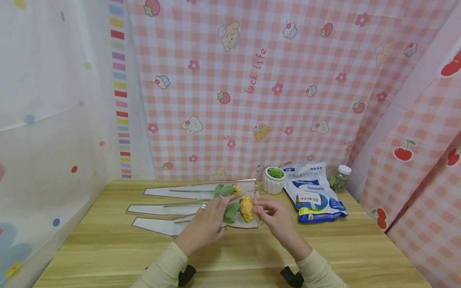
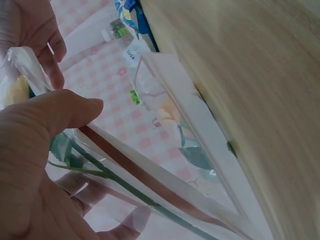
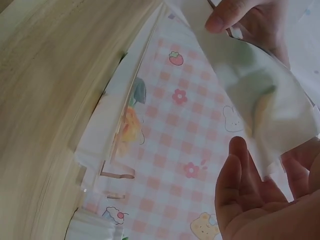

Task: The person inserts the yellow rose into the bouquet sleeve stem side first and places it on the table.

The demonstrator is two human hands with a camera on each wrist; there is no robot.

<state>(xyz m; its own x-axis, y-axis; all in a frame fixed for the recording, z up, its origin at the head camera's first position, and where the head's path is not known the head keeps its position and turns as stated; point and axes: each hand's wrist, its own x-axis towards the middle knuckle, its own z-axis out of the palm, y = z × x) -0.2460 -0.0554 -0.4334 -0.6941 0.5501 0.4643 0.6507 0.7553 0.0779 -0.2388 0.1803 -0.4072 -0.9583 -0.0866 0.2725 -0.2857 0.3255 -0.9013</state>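
A yellow artificial rose (image 1: 247, 209) with green leaves (image 1: 231, 212) lies in a pale, brown-edged flower sleeve (image 1: 153, 226), the nearest one. My left hand (image 1: 209, 222) grips this sleeve at mid-length. In the left wrist view, its thumb (image 2: 75, 107) presses the brown edge while the other fingers curl underneath, and the green stem (image 2: 131, 188) shows through the film. My right hand (image 1: 279, 220) pinches the sleeve's wide end beside the bloom. From the right wrist, the sleeve (image 3: 265, 100) passes between that hand's fingers (image 3: 237, 150), the bloom blurred behind pale film.
Two more sleeves lie behind, the far one (image 1: 158, 192) with a yellow rose (image 1: 237, 189). At the back right stand a white ribbed pot (image 1: 273, 185) with a green succulent, a blue-and-silver bag (image 1: 315, 196) and a white-lidded jar (image 1: 340, 180). Patterned curtains hang around the wooden table (image 1: 101, 248).
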